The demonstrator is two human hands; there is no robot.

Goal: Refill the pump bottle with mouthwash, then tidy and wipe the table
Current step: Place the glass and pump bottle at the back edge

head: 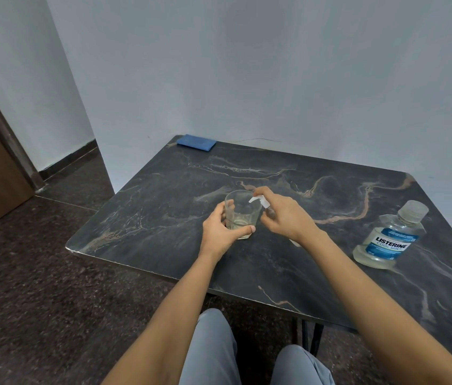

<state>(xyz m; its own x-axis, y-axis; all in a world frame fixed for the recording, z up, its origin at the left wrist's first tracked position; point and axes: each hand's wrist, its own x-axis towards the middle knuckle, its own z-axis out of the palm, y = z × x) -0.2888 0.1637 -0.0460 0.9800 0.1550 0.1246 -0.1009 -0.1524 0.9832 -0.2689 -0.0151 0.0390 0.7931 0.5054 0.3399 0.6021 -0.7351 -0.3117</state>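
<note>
**Pump aimed at the glass: spill risk**

At frame centre, the left hand (219,232) wraps its fingers around a glass (242,213). The right hand (285,215) grips the pump bottle (260,201), index on its nozzle. A misaimed squirt could wet the table (163,204). The capped mouthwash bottle (388,240) stands at right, a blue cloth (196,142) upper left.

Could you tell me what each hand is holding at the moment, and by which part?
The left hand grips the glass around its lower side wall. The right hand covers the pump bottle's white pump head; its fingers hide the exact hold.
</note>
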